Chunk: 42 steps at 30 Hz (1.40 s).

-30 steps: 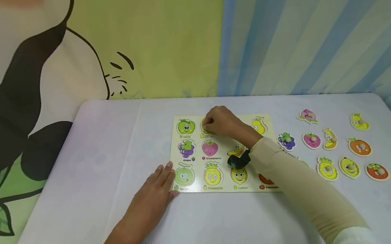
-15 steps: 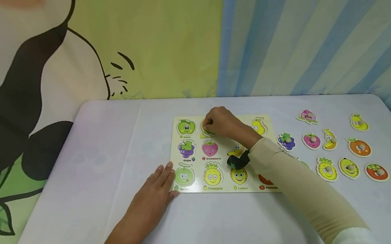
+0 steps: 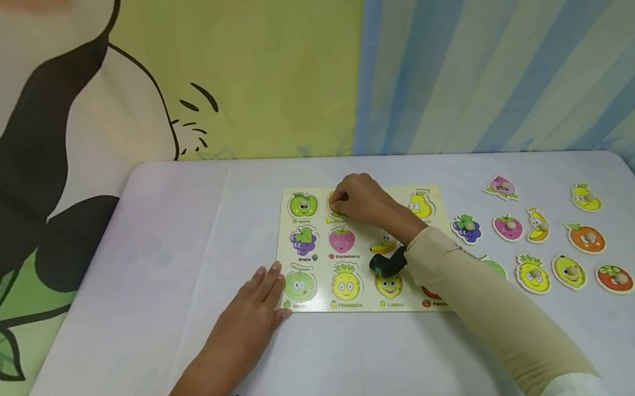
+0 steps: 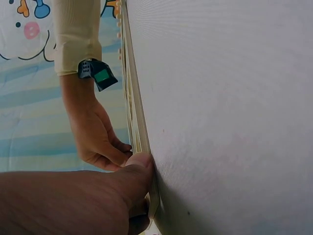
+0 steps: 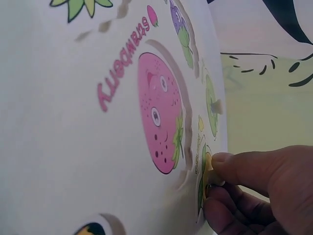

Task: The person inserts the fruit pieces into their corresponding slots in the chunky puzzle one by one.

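A cream fruit puzzle board (image 3: 323, 275) lies on the table. My right hand (image 3: 367, 200) is over its top row and pinches the knob of a yellow-and-green fruit puzzle piece (image 5: 203, 183) between thumb and fingers. That piece sits at the second slot from the left, mostly covered by the fingers in the head view. A green apple piece (image 3: 303, 206) with a knob sits in the slot beside it. My left hand (image 3: 248, 312) rests at the board's lower left edge, fingers straight, the thumb (image 4: 139, 164) against the edge. The strawberry slot (image 5: 161, 112) shows its printed picture.
Right of the board lie several loose knobbed pieces, among them grapes (image 3: 466, 229), a strawberry (image 3: 508, 228), a banana (image 3: 537, 225), a pineapple (image 3: 532, 274) and a peach (image 3: 501, 188). The right sleeve (image 3: 479, 297) partly covers a green piece (image 3: 494, 266). A cartoon backdrop (image 3: 257, 69) stands behind the white table (image 3: 336, 377).
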Tool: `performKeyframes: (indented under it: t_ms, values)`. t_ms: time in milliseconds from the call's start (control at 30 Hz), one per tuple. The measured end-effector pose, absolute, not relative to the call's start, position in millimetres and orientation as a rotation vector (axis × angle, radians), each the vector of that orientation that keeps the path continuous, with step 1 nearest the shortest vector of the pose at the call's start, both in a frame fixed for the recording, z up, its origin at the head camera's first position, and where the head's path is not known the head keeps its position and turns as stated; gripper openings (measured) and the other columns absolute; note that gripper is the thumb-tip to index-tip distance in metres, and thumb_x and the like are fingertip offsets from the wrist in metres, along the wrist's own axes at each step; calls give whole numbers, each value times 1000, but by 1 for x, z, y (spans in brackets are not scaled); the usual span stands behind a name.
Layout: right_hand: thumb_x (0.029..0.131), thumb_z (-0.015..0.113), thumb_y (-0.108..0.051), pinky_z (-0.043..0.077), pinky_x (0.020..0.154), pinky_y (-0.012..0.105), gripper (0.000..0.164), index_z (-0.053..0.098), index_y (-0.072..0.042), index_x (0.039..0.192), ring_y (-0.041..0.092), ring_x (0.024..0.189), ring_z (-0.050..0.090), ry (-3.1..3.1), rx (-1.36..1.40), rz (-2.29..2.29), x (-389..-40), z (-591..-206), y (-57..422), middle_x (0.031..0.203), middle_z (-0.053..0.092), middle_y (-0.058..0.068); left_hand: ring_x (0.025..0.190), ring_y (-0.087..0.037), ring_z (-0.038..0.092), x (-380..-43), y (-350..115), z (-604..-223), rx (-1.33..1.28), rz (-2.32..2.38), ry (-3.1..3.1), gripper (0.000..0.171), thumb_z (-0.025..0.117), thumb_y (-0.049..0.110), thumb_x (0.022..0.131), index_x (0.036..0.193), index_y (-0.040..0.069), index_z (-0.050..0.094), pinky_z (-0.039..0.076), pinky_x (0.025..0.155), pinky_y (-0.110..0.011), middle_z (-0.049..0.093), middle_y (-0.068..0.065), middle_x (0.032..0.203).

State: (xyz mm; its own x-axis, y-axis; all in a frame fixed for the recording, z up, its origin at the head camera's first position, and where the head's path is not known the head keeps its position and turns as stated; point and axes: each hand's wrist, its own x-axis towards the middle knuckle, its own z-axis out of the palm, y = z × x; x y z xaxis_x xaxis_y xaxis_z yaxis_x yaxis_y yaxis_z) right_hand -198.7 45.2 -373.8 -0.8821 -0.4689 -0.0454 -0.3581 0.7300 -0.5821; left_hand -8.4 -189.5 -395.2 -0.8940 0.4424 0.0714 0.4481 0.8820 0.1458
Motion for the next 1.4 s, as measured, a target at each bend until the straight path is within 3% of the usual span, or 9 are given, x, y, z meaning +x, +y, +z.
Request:
performKeyframes:
  t_ms: [333,733,1067,1400]
  values:
    - [93,67,-13,51,74,33,11,76,-6,95,19,83,61,2756,-578,-901,-194,-374,39,91,71,5,134,-40,39,-8,-191,-395,-702,-260,-3015,57,74,22,88,133,-7,54,41,103,-47,45,-20,145]
    - [96,65,-20,50,82,35,21,71,-6,111,19,92,58,2741,-479,-1041,-193,-374,49,99,66,5,133,-40,40,-8,-194,-395,-712,-242,-3005,58,75,23,87,132,-8,55,42,102,-48,46,-21,144]
    - [96,64,-17,51,73,37,26,68,-4,118,21,86,60,2817,-544,-1145,-199,-370,74,100,65,9,134,-40,39,-7,-193,-394,-710,-264,-3015,57,74,22,88,133,-8,54,41,104,-48,45,-20,145]
    - [95,65,-15,51,72,41,27,67,-2,119,27,87,60,2943,-418,-1181,-206,-356,113,104,65,13,135,-40,38,-6,-196,-392,-684,-262,-3040,58,74,22,88,134,-7,54,41,103,-48,44,-20,146]
